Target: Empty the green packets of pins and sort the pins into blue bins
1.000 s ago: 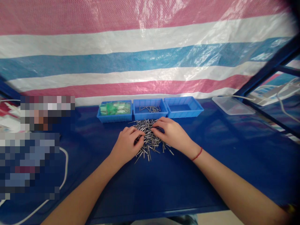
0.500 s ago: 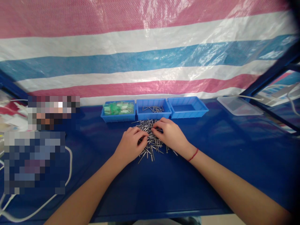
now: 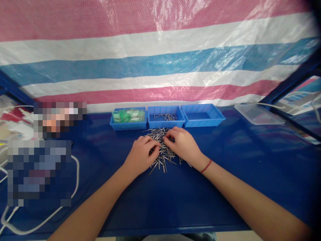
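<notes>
A loose heap of thin, nail-like metal pins (image 3: 164, 152) lies on the blue table below the middle bin. My left hand (image 3: 144, 152) rests at the heap's left side, its fingers curled and the thumb close to the index finger. Over the right side is my right hand (image 3: 184, 142), thumb and index finger drawn together in a pinch. Whatever is between the fingertips of either hand is too small to make out. Several more pins (image 3: 168, 117) lie in the middle blue bin (image 3: 184, 121).
Green and clear packets (image 3: 127, 115) fill the left blue bin (image 3: 127, 126). A right blue bin (image 3: 208, 122) completes the row. Farther right lies a clear plastic lid (image 3: 259, 114). A white cable (image 3: 77, 174) loops at left near a blurred-out area. Striped sheeting (image 3: 160, 67) hangs behind.
The whole view has shifted slightly, moving the bins and heap a little to the right. Both hands stay over the heap in nearly the same pose.
</notes>
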Motion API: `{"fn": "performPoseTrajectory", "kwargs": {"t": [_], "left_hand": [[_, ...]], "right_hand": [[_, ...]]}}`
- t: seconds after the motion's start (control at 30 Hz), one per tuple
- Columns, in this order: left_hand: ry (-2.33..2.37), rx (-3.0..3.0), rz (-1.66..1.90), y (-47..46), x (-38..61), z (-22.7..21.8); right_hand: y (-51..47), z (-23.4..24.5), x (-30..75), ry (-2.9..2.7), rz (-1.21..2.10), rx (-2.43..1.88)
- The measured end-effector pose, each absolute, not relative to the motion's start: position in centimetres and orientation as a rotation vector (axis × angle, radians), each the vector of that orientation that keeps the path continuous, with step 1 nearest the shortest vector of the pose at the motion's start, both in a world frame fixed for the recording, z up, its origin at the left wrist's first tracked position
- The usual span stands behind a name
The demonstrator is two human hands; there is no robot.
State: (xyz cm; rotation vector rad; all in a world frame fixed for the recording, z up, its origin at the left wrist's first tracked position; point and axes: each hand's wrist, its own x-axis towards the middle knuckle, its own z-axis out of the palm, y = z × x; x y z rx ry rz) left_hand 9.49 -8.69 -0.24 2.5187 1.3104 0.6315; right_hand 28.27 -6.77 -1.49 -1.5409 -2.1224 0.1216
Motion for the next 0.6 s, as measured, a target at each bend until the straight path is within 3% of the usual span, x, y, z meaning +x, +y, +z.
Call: {"fn": "performPoseTrajectory", "kwargs": {"t": [0.43, 0.6], "left_hand": [[1.287, 2.488, 0.745, -8.7, 9.4, -0.1], [1.246, 2.437, 0.904, -8.7, 9.3, -0.1]], "right_hand": [[-7.3, -0.5, 28.3, -2.042, 0.127, -1.513], [-8.3, 0.7, 28.6, -1.891, 0.28, -1.427]]}}
